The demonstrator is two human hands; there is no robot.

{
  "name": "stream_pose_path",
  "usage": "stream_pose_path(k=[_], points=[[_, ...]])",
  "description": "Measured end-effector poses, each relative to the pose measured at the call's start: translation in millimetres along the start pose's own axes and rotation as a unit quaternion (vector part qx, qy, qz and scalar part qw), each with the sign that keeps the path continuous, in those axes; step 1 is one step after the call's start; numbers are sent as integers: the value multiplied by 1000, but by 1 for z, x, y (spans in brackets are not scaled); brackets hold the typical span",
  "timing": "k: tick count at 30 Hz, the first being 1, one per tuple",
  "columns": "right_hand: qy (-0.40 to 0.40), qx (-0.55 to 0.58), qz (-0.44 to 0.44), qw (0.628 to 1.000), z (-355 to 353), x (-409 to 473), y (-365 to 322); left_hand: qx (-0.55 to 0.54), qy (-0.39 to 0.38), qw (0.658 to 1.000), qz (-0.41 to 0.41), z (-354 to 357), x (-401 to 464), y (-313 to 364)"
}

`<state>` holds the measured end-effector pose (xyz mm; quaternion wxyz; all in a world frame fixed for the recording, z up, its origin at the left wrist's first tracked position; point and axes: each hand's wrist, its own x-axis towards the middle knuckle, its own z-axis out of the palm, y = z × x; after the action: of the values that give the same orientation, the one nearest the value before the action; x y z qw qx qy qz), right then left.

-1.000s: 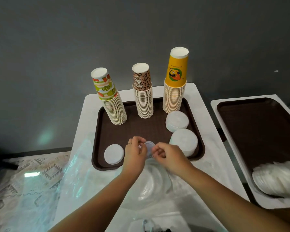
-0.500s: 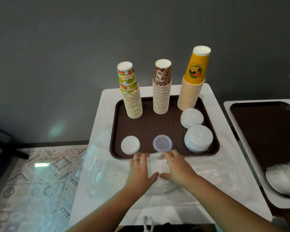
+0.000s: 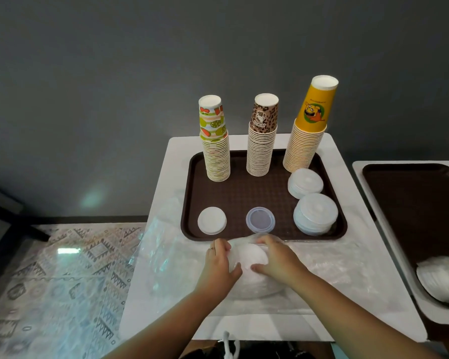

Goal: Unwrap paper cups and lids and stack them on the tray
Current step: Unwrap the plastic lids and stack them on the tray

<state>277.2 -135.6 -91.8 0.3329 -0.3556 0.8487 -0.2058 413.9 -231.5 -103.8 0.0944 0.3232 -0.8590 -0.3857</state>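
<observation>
A brown tray (image 3: 244, 195) on a white table holds three upside-down cup stacks: fruit-print (image 3: 215, 149), leopard-print (image 3: 261, 143) and yellow (image 3: 309, 133). Two piles of white lids (image 3: 305, 183) (image 3: 315, 213) sit at its right, a single white lid (image 3: 212, 220) at front left and a clear lid (image 3: 260, 219) at front middle. In front of the tray lies a wrapped stack of clear lids (image 3: 247, 257) in plastic film. My left hand (image 3: 218, 268) and my right hand (image 3: 278, 257) grip this stack from either side.
Loose clear plastic wrap (image 3: 161, 255) spreads over the table's front and hangs off its left side. A second brown tray (image 3: 412, 203) on the right holds a wrapped pack of white lids (image 3: 443, 281). A patterned rug covers the floor at left.
Both hands drew back from the tray, leaving the clear lid on it, and came down onto the wrapped stack of lids in front. The camera view shifted left.
</observation>
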Motion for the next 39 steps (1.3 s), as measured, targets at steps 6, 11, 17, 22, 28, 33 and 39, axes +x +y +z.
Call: stream_pose_path(k=[6, 11, 17, 22, 28, 33, 39], points=[[0, 106, -7, 994, 4, -3, -11, -104, 14, 994, -38, 1, -5, 1], [27, 124, -8, 992, 6, -8, -18, -242, 39, 962, -124, 0, -3, -3], [3, 57, -12, 998, 21, -10, -29, -287, -2, 950, -124, 2, -6, -1], [8, 93, -4, 996, 11, -4, -26, -183, -19, 981, -62, 2, -6, -11], [13, 111, 15, 994, -4, -3, -22, -62, -8, 997, -52, 6, -8, -21], [6, 199, 46, 979, -22, -1, -20, -40, -25, 998, -41, 1, -5, -29], [-23, 286, 76, 955, -33, 1, -11, -105, -31, 992, -59, -6, -1, -27]])
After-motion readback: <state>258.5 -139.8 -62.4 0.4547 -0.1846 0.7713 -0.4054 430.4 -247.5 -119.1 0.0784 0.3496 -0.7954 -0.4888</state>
